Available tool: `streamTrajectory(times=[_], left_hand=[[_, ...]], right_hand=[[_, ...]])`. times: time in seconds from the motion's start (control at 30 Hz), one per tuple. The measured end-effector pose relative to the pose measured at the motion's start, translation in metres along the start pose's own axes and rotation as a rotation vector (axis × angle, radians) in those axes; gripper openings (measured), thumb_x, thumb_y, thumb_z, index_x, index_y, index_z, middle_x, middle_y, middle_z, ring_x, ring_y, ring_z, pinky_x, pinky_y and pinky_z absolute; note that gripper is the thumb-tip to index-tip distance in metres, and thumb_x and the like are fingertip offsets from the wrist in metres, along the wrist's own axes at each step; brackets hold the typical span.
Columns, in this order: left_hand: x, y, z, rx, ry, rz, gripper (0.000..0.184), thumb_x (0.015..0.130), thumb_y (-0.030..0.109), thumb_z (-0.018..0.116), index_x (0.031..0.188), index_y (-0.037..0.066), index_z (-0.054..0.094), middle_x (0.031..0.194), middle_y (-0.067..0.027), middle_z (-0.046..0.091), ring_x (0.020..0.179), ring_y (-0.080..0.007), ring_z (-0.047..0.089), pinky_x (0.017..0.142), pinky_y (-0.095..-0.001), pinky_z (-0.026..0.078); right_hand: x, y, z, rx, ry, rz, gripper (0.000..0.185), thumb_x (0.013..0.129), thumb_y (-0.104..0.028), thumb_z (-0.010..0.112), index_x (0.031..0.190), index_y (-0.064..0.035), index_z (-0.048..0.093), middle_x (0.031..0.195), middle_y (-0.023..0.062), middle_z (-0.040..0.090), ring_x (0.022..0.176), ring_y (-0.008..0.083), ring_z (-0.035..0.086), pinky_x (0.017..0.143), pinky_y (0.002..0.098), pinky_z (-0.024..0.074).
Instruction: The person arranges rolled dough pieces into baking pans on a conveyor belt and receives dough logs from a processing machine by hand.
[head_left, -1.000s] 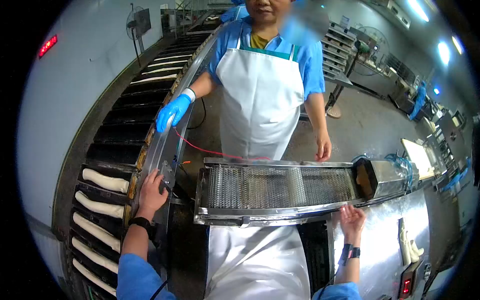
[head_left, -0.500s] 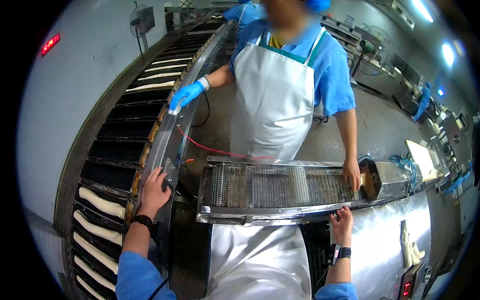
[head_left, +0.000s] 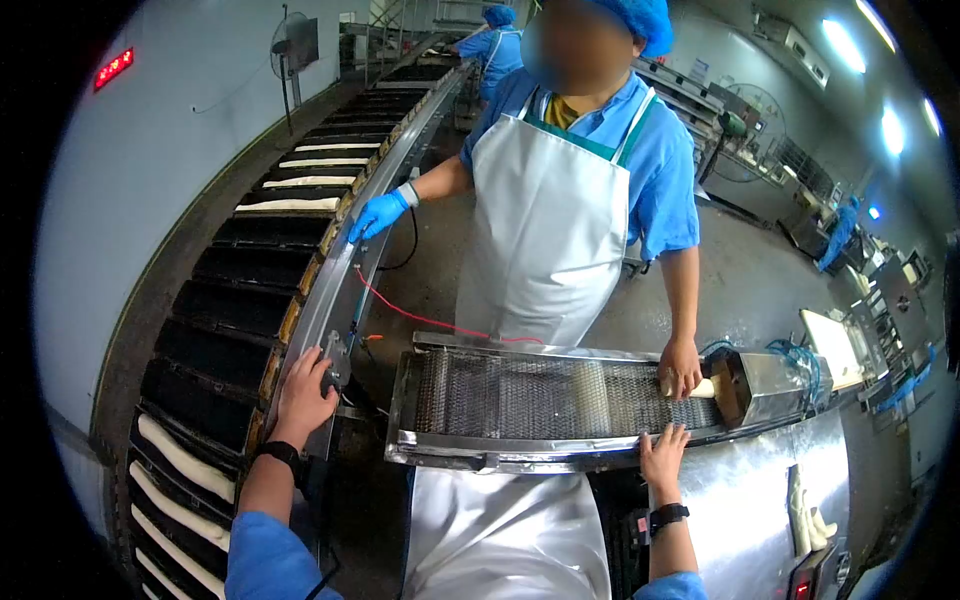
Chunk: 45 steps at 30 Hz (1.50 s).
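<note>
My left hand (head_left: 308,392) rests with its fingers stretched out on the metal side rail (head_left: 318,300) of the tray line, beside a small dark knob-like part. My right hand (head_left: 663,458) has its fingers apart at the near edge of the mesh conveyor (head_left: 530,397) and holds nothing. On that mesh, a co-worker's bare hand (head_left: 681,368) touches a pale dough piece (head_left: 705,388) coming out of the metal housing (head_left: 775,385). The co-worker's blue-gloved hand (head_left: 380,214) lies on the side rail farther up. Dough strips (head_left: 180,500) lie in black trays (head_left: 195,358) to my left.
The co-worker in a white apron (head_left: 545,210) stands across the mesh conveyor. Several dough pieces (head_left: 805,515) lie on the steel table (head_left: 735,490) at right. A red cord (head_left: 420,318) runs beside the rail. Another person (head_left: 492,50) is at the far end.
The trays with dough have moved toward me. A dough piece now shows more under the co-worker's hand, which has moved left. My right hand has shifted slightly left, fingers reaching over the conveyor edge.
</note>
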<state>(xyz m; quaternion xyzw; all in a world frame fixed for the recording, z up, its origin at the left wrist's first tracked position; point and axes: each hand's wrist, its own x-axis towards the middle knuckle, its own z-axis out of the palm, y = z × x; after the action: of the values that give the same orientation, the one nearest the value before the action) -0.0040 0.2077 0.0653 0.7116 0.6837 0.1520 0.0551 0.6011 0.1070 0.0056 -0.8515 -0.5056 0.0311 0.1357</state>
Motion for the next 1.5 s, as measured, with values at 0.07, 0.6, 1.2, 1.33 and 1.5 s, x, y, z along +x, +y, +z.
streamTrajectory(times=[0.07,0.6,1.2,1.33,1.5], left_hand=[[0.001,0.003,-0.002,-0.002,-0.003,-0.001,0.046,0.079,0.013,0.064,0.124,0.004,0.057,0.146,-0.0145,0.039,0.138,-0.0300,0.033,0.113,-0.0410,0.031],[-0.010,0.000,-0.003,0.068,0.111,0.082,0.047,0.074,0.011,0.066,0.120,0.001,0.058,0.142,-0.0189,0.043,0.132,-0.0358,0.039,0.109,-0.0437,0.035],[-0.072,0.007,-0.062,0.227,-0.081,0.053,0.051,0.077,0.006,0.063,0.126,0.001,0.052,0.149,-0.0159,0.034,0.139,-0.0354,0.028,0.113,-0.0453,0.031],[-0.070,0.003,-0.051,0.250,-0.067,0.037,0.053,0.077,0.005,0.063,0.128,0.001,0.050,0.149,-0.0161,0.034,0.139,-0.0356,0.028,0.113,-0.0451,0.030],[-0.055,0.015,-0.066,0.308,-0.081,0.036,0.056,0.076,0.004,0.063,0.130,0.003,0.049,0.150,-0.0159,0.033,0.139,-0.0362,0.029,0.113,-0.0449,0.031]], right_hand=[[-0.009,-0.019,-0.005,-0.101,-0.056,-0.027,0.079,0.098,-0.049,0.035,0.141,0.0163,0.025,0.148,0.0396,0.015,0.142,0.0486,0.011,0.117,0.0512,0.0103],[-0.011,-0.024,-0.005,-0.033,-0.040,-0.059,0.079,0.095,-0.046,0.039,0.144,0.0130,0.021,0.153,0.0309,0.016,0.145,0.0418,0.011,0.119,0.0469,0.0069],[0.046,0.047,-0.032,-0.102,0.062,0.070,0.075,0.091,-0.043,0.043,0.142,0.0105,0.030,0.151,0.0275,0.028,0.143,0.0385,0.021,0.117,0.0481,0.0146],[0.061,0.058,-0.020,-0.125,0.125,0.051,0.073,0.090,-0.039,0.044,0.141,0.0118,0.031,0.148,0.0291,0.031,0.141,0.0401,0.024,0.117,0.0470,0.0158],[0.074,0.058,-0.019,-0.116,0.152,0.076,0.071,0.089,-0.034,0.047,0.140,0.0120,0.031,0.147,0.0292,0.032,0.140,0.0404,0.026,0.117,0.0469,0.0175]])
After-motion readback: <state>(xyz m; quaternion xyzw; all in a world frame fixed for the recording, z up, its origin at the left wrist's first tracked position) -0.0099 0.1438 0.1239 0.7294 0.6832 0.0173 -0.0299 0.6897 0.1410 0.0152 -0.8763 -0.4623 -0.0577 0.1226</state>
